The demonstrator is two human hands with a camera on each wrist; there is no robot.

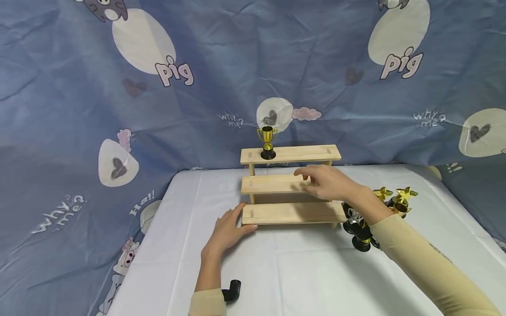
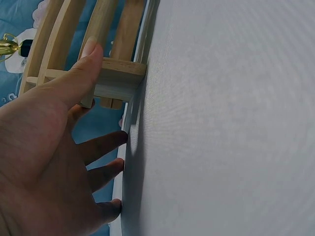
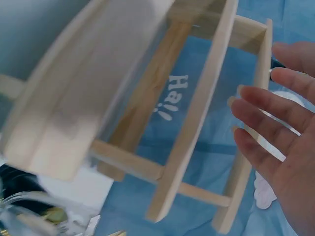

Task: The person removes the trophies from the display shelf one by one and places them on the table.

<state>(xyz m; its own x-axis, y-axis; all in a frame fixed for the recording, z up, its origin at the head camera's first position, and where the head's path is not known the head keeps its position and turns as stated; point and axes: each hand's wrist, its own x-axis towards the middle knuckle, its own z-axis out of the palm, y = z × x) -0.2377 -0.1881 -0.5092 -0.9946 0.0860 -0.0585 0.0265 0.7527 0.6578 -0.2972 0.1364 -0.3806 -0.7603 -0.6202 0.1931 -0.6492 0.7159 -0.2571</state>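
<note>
A three-step wooden display rack [image 1: 292, 213] stands on the white-covered table. One small gold trophy cup [image 1: 268, 142] with a black base is upright on the left part of its top step. My left hand [image 1: 230, 230] holds the left end of the lowest step. In the left wrist view its thumb [image 2: 87, 61] lies on the wood, with the index finger behind the board and the other fingers spread. Over the right part of the middle step hovers my right hand [image 1: 326, 182], loosely bent and holding nothing. The right wrist view shows its fingers [image 3: 268, 110] apart from the boards.
Right of the rack, partly hidden by my right forearm, is a group of small trophies [image 1: 400, 205], some gold with star tops. A blue printed cloth [image 1: 221, 66] hangs behind the table. A black bent piece [image 1: 234, 290] sits at my left wrist.
</note>
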